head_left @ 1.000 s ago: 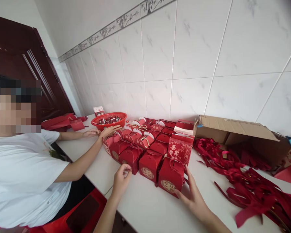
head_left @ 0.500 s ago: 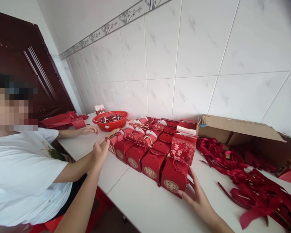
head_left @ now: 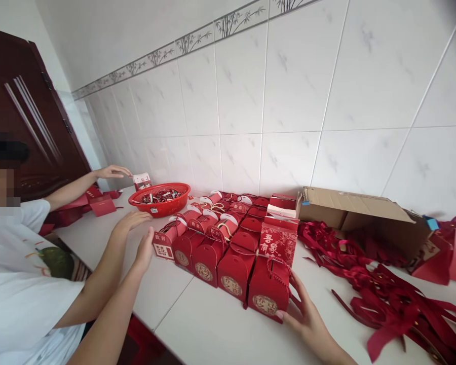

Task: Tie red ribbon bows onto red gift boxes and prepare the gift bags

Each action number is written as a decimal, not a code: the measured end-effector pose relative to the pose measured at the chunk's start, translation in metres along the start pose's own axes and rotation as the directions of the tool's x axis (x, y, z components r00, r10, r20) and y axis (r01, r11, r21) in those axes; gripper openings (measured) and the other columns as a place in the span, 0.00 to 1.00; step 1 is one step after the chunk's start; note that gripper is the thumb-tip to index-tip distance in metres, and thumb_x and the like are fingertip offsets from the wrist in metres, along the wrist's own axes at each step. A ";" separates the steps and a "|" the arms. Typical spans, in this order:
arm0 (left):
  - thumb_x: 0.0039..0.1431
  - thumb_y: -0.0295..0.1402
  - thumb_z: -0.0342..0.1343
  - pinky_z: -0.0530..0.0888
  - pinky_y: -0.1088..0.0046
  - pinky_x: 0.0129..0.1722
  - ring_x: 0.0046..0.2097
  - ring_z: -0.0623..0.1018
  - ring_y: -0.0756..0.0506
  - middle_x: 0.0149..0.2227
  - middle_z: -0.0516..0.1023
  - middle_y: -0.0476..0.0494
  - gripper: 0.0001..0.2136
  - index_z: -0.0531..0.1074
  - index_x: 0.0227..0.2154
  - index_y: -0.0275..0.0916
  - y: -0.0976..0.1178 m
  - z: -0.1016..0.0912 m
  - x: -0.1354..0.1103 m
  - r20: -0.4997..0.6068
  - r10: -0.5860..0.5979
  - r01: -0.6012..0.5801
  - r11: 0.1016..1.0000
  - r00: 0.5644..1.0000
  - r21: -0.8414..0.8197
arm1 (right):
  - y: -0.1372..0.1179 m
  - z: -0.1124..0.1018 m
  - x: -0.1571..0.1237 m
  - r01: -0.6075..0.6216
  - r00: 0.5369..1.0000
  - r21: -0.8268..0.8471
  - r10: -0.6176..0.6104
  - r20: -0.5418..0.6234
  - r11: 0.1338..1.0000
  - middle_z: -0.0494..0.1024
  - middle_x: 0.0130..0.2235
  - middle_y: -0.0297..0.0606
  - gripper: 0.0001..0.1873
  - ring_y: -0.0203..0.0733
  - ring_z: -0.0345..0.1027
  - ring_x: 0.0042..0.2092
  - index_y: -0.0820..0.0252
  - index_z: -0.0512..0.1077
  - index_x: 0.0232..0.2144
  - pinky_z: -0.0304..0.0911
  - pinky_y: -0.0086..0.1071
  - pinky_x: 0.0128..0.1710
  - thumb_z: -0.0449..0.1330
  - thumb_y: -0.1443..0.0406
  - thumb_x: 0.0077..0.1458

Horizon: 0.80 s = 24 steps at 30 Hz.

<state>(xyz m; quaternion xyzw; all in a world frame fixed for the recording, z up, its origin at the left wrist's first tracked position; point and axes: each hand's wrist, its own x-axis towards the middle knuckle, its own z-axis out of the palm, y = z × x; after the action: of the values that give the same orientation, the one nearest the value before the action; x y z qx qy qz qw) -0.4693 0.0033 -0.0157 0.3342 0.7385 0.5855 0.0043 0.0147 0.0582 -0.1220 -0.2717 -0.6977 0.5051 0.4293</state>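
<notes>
Several red gift boxes (head_left: 235, 268) with rope handles stand in rows on the white table (head_left: 213, 334). My right hand (head_left: 307, 317) lies with stretched fingers against the right side of the nearest box (head_left: 268, 289) and holds nothing. My left hand (head_left: 145, 249) is upright with flat fingers, right beside the leftmost box (head_left: 164, 247) of the block, either touching it or just short of it. A taller patterned red box (head_left: 278, 244) stands behind the nearest box.
A person in a white shirt (head_left: 19, 284) sits at the left. One of their hands (head_left: 131, 220) rests near my left hand; the other (head_left: 114, 171) reaches to a small card box (head_left: 142, 180). A red basket (head_left: 159, 198), an open carton (head_left: 361, 215) and red ribbons (head_left: 387, 289) lie around.
My left hand left the front boxes and swung to the left end of the block. The other person lifted one hand toward the small card box. My right hand stayed at the nearest box.
</notes>
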 end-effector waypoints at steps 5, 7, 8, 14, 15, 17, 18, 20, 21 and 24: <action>0.65 0.47 0.31 0.72 0.61 0.43 0.40 0.78 0.38 0.33 0.79 0.36 0.29 0.71 0.38 0.29 0.000 -0.002 0.000 0.227 -0.279 0.319 0.934 0.933 -0.162 | -0.003 0.000 0.001 -0.010 0.999 0.149 0.005 0.034 0.989 0.46 0.67 0.34 0.41 0.46 0.43 0.67 0.40 0.46 0.63 0.51 0.45 0.63 0.63 0.58 0.54; 0.65 0.48 0.31 0.73 0.62 0.42 0.42 0.78 0.38 0.35 0.80 0.37 0.28 0.71 0.42 0.32 0.001 -0.001 -0.005 0.280 -0.319 0.382 0.899 0.906 -0.213 | -0.001 -0.001 0.003 -0.028 0.999 0.197 0.021 0.038 0.980 0.46 0.67 0.35 0.43 0.47 0.44 0.66 0.40 0.47 0.63 0.52 0.44 0.63 0.65 0.58 0.51; 0.65 0.48 0.30 0.73 0.62 0.42 0.42 0.78 0.38 0.36 0.80 0.38 0.29 0.71 0.44 0.33 0.002 0.000 -0.008 0.297 -0.333 0.406 0.883 0.895 -0.233 | 0.000 -0.001 0.004 -0.033 0.999 0.209 0.026 0.035 0.977 0.47 0.67 0.35 0.44 0.48 0.44 0.66 0.40 0.47 0.63 0.53 0.43 0.63 0.66 0.58 0.50; 0.64 0.49 0.33 0.71 0.55 0.45 0.44 0.78 0.36 0.41 0.79 0.33 0.28 0.70 0.49 0.34 0.002 -0.001 -0.018 0.285 -0.415 0.491 0.820 0.864 -0.295 | 0.000 -0.007 0.001 -0.036 0.999 0.181 0.035 0.011 0.983 0.53 0.65 0.39 0.47 0.52 0.48 0.65 0.43 0.52 0.62 0.55 0.44 0.61 0.70 0.55 0.43; 0.64 0.49 0.33 0.71 0.55 0.45 0.44 0.78 0.36 0.41 0.79 0.33 0.28 0.70 0.50 0.34 0.002 -0.001 -0.020 0.279 -0.422 0.496 0.813 0.863 -0.305 | -0.001 -0.009 -0.001 -0.038 0.999 0.177 0.036 0.013 0.983 0.53 0.65 0.40 0.48 0.53 0.49 0.65 0.43 0.53 0.62 0.56 0.44 0.61 0.70 0.55 0.42; 0.64 0.49 0.34 0.71 0.55 0.46 0.44 0.78 0.36 0.42 0.79 0.34 0.28 0.70 0.50 0.34 0.003 -0.002 -0.028 0.274 -0.417 0.493 0.803 0.866 -0.336 | -0.003 -0.012 -0.006 -0.047 0.999 0.172 0.044 0.019 0.984 0.54 0.65 0.42 0.48 0.53 0.50 0.64 0.43 0.53 0.62 0.56 0.45 0.60 0.70 0.54 0.41; 0.64 0.49 0.34 0.71 0.56 0.46 0.44 0.78 0.37 0.42 0.79 0.34 0.28 0.69 0.51 0.34 0.003 -0.002 -0.033 0.273 -0.406 0.484 0.799 0.872 -0.356 | -0.004 -0.015 -0.009 -0.057 0.998 0.168 0.054 0.022 0.984 0.53 0.65 0.42 0.49 0.53 0.51 0.64 0.44 0.52 0.62 0.56 0.45 0.60 0.70 0.54 0.41; 0.65 0.47 0.33 0.72 0.59 0.47 0.44 0.78 0.39 0.43 0.79 0.35 0.27 0.68 0.52 0.35 0.004 -0.001 -0.044 0.276 -0.372 0.458 0.794 0.886 -0.401 | -0.007 -0.020 -0.017 -0.082 0.997 0.157 0.079 0.026 0.984 0.52 0.65 0.44 0.49 0.53 0.51 0.64 0.45 0.51 0.63 0.56 0.46 0.60 0.70 0.55 0.43; 0.65 0.47 0.33 0.72 0.61 0.47 0.44 0.78 0.40 0.44 0.79 0.36 0.27 0.68 0.53 0.35 0.005 -0.001 -0.050 0.278 -0.353 0.443 0.792 0.893 -0.420 | -0.008 -0.024 -0.021 -0.093 0.996 0.150 0.090 0.026 0.984 0.50 0.66 0.44 0.48 0.53 0.50 0.64 0.45 0.50 0.63 0.57 0.46 0.60 0.69 0.55 0.44; 0.66 0.46 0.33 0.71 0.64 0.49 0.46 0.78 0.42 0.45 0.78 0.36 0.27 0.67 0.53 0.34 0.007 0.000 -0.069 0.288 -0.315 0.419 0.790 0.904 -0.448 | -0.010 -0.037 -0.036 -0.121 0.993 0.116 0.119 0.023 0.986 0.46 0.67 0.42 0.47 0.51 0.47 0.65 0.42 0.49 0.63 0.56 0.46 0.60 0.68 0.57 0.46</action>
<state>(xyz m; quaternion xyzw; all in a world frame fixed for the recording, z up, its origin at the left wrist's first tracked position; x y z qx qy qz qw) -0.4126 -0.0300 -0.0363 0.2276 0.6081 0.7078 0.2782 0.0650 0.0433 -0.1194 -0.2836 -0.6525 0.5723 0.4078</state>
